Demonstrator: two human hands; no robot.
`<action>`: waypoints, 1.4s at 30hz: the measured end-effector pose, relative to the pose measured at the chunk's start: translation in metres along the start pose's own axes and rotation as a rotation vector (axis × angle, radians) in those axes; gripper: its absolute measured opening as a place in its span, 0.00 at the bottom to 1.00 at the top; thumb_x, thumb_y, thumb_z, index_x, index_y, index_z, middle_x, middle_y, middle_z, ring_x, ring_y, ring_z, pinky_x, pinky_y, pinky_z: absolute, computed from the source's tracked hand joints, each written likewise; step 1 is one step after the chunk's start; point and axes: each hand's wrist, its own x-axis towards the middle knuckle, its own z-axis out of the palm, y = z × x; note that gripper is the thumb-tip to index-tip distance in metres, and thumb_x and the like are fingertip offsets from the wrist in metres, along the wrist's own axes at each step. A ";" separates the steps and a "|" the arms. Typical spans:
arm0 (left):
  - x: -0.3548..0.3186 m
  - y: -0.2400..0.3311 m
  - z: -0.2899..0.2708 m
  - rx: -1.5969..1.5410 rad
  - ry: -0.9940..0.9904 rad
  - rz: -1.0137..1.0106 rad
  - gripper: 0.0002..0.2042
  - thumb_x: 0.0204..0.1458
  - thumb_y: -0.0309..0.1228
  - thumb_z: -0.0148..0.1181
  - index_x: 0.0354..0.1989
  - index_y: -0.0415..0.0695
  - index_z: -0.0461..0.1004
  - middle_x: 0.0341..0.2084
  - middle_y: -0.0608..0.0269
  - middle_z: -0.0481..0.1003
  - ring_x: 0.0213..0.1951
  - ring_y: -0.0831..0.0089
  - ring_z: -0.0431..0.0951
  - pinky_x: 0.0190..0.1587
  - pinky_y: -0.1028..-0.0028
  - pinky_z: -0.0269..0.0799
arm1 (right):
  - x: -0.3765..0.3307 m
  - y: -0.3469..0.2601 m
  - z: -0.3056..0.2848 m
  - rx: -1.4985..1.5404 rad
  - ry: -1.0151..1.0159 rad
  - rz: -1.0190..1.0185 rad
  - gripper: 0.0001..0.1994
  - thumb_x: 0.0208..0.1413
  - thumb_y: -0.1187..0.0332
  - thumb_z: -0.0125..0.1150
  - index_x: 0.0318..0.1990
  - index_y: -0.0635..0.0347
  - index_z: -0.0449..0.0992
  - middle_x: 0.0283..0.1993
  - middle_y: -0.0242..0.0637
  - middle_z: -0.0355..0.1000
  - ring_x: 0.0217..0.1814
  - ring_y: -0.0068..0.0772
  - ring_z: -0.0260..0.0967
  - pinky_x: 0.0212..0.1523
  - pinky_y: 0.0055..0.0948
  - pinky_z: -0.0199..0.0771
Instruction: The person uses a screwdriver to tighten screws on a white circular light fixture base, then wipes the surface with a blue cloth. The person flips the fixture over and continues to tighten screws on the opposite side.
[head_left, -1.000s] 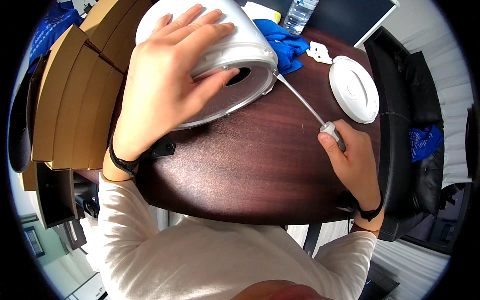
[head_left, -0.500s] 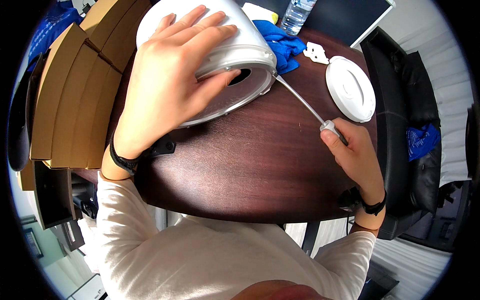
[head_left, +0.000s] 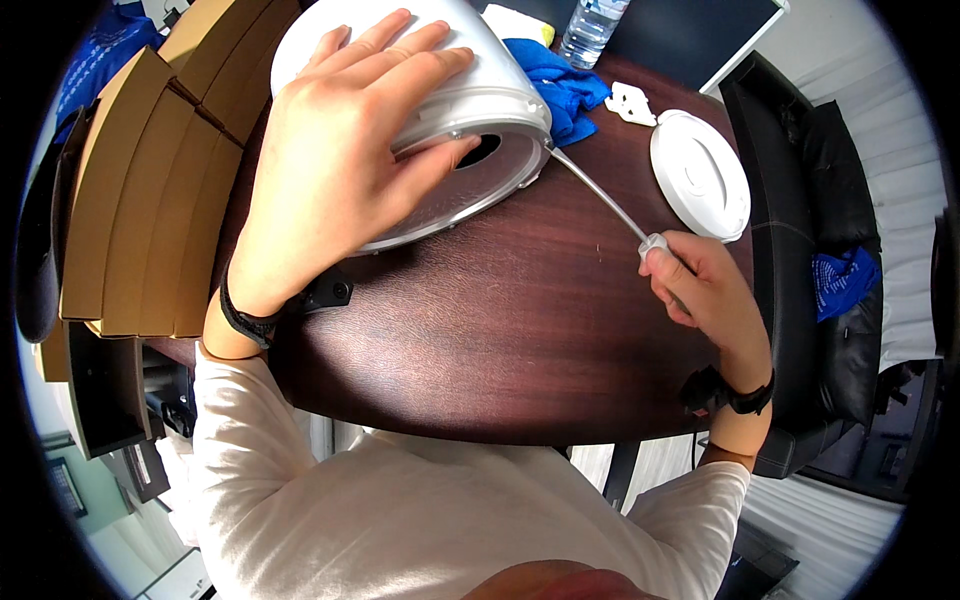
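Observation:
A large white round appliance body (head_left: 480, 90) lies tipped on its side on the dark wooden table (head_left: 480, 350), its metal base with a dark hole facing me. My left hand (head_left: 340, 160) is spread over its top and side, holding it steady. My right hand (head_left: 700, 290) grips the pale handle of a long thin screwdriver (head_left: 600, 205), whose tip touches the rim of the metal base at the right.
A white round lid (head_left: 700, 175) lies at the table's right edge. A blue cloth (head_left: 565, 90), a small white plastic part (head_left: 632, 102) and a water bottle (head_left: 592, 25) sit behind. Cardboard boxes (head_left: 140, 190) stand at left, a black chair (head_left: 800, 200) at right.
My right hand and the screwdriver handle have shifted slightly up and right. The left hand keeps its hold on the white body.

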 end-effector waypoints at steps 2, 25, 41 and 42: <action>0.000 0.000 0.000 -0.002 0.002 -0.001 0.24 0.40 0.31 0.72 0.50 0.45 0.78 0.53 0.53 0.75 0.61 0.53 0.69 0.64 0.51 0.59 | 0.001 -0.004 -0.003 0.026 -0.023 0.023 0.18 0.64 0.54 0.54 0.32 0.61 0.73 0.19 0.22 0.61 0.16 0.11 0.53 0.17 0.16 0.52; -0.005 -0.007 0.001 0.036 0.048 -0.041 0.23 0.41 0.31 0.71 0.50 0.44 0.77 0.52 0.51 0.75 0.59 0.51 0.70 0.63 0.53 0.62 | 0.008 -0.032 -0.002 -0.523 0.267 -0.206 0.23 0.60 0.51 0.59 0.28 0.67 0.77 0.18 0.41 0.68 0.20 0.33 0.68 0.24 0.31 0.63; -0.007 -0.007 0.004 0.111 0.061 -0.036 0.23 0.44 0.32 0.69 0.52 0.44 0.76 0.53 0.51 0.74 0.59 0.50 0.70 0.63 0.55 0.63 | 0.001 -0.041 0.020 -1.162 0.598 -0.443 0.22 0.57 0.49 0.59 0.30 0.64 0.77 0.22 0.44 0.74 0.21 0.44 0.74 0.22 0.34 0.72; -0.007 -0.007 0.004 0.112 0.063 -0.036 0.23 0.44 0.32 0.69 0.52 0.44 0.76 0.53 0.51 0.74 0.59 0.51 0.70 0.63 0.55 0.64 | 0.000 -0.041 0.021 -1.188 0.614 -0.464 0.22 0.57 0.49 0.59 0.30 0.64 0.77 0.22 0.44 0.74 0.21 0.44 0.74 0.22 0.34 0.72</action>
